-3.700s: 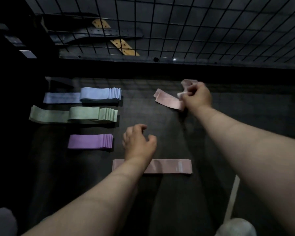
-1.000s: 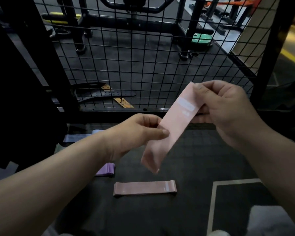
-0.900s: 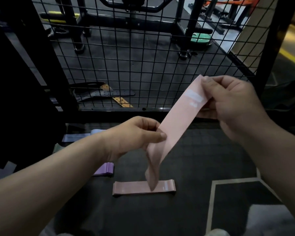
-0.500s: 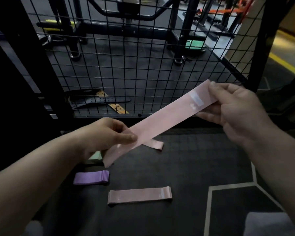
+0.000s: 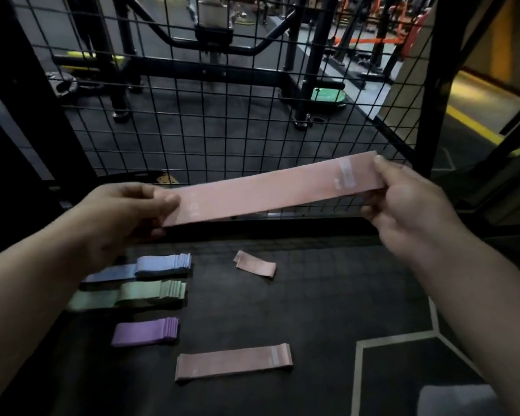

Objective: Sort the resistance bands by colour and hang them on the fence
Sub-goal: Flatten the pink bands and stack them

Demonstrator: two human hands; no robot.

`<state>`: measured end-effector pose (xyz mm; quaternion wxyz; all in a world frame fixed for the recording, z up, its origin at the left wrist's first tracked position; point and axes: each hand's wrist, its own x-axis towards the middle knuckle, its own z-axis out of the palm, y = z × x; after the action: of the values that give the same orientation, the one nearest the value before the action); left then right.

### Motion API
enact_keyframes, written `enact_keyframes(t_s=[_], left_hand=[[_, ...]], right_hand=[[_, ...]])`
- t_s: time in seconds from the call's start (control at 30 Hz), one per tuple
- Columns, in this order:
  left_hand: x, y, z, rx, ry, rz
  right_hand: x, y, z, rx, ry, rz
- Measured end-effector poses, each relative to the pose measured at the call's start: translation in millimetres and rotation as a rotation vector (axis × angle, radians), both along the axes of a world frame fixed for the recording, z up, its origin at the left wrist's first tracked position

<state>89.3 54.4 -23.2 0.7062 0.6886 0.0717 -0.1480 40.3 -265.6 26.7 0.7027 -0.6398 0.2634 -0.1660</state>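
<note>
I hold the pink band (image 5: 267, 193) pulled out flat between my two hands, in the air just short of the fence (image 5: 252, 115), whose mesh stands beyond my fingertips. My left hand (image 5: 126, 211) pinches one end, thumb on top and the other fingers curled under. My right hand (image 5: 403, 202) pinches the other end the same way, a little higher, so the band slopes up toward my right. Its pale label sits just beside my right thumb.

Under my left hand, on the mat (image 5: 327, 310), lie the blue stack (image 5: 162, 262), the green stack (image 5: 150, 292) and the purple stack (image 5: 146, 330). Below the middle of the held band lies a folded band (image 5: 255, 264), also pink, and nearer to me a flat band (image 5: 233, 363) of the same colour.

I judge I am straightening this one, either to lay it with the pinks or to hang it. To do it well I would keep the pull light and even, with both layers of the loop under each thumb so no twist creeps in. If it goes on the fence, one end has to pass through a mesh opening, so I would free one pinch only once the other hand has it firmly. A loose pinch on a stretched band could let it snap away.
</note>
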Motion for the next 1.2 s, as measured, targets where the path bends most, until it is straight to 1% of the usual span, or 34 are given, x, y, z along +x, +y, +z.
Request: enact_keyframes(t_s=[0.1,0.23,0.3,0.43,0.5,0.57,0.7,0.87,1.0,1.07,1.13,1.2], left_hand=[[2,-2,2,-0.162,0.06,0.042],[0,0,5,-0.235,0.088,0.043],[1,3,7,-0.23,0.092,0.071],[6,14,8,-0.174,0.059,0.115],[7,19,6,-0.164,0.043,0.131],[7,20,6,-0.131,0.019,0.157],[5,12,8,-0.065,-0.049,0.221],[1,2,4,0.0,-0.081,0.19],[-2,-8,-5,0.081,-0.104,0.142],[-1,-13,-12,0.131,-0.108,0.131],[-1,-18,-21,0.227,-0.093,0.121],[-4,-25,-35,0.325,-0.102,0.062]], right_hand=[[0,-6,-1,0.068,0.044,0.008],[2,-5,-2,0.127,0.075,0.072],[5,-1,-2,0.117,0.095,0.102],[8,2,-4,0.068,0.138,0.223],[10,2,-7,0.011,0.137,0.259],[9,1,-8,-0.072,0.117,0.26],[6,-1,-8,-0.177,0.058,0.262],[-1,3,-7,-0.258,-0.044,0.282],[-3,3,-10,-0.382,-0.117,0.342],[-4,5,-9,-0.422,-0.171,0.394],[-4,9,-9,-0.464,-0.234,0.483],[-6,14,-9,-0.538,-0.287,0.595]])
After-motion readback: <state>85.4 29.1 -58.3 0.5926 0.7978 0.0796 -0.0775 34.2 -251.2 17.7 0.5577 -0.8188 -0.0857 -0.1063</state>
